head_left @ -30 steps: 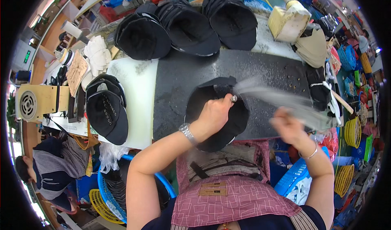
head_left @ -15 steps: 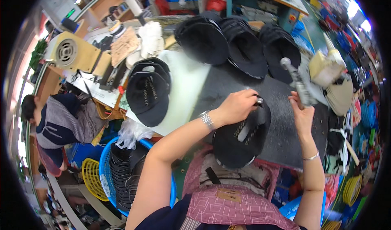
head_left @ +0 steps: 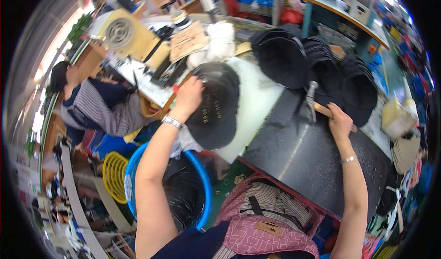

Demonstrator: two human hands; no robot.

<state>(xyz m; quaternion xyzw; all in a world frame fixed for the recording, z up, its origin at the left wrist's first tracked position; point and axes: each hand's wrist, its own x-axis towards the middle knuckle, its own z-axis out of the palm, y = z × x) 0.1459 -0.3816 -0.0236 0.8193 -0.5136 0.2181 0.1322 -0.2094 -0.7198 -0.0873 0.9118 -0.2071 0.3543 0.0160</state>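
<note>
At the left of the table my left hand (head_left: 189,95) closes its fingers on the edge of a black shoe upper (head_left: 216,126) with rows of metal eyelets. The upper lies across the pale cutting board and hangs partly over its near edge. My right hand (head_left: 341,121) grips a hammer (head_left: 323,109) by its wooden handle, the metal head raised above the black work mat (head_left: 294,139). Several stacked black uppers (head_left: 280,59) stand along the far side of the mat.
Below on the left, a blue basket (head_left: 208,194) holds dark pieces, with a yellow basket (head_left: 115,176) beside it. A cream machine box (head_left: 115,31) and white gloves (head_left: 220,41) lie at the back left. Another person (head_left: 103,105) sits at the left.
My left hand has moved left from the mat to the pale board, taking the shoe upper with it. The hammer has swung left and its head is lower. The view has turned left.
</note>
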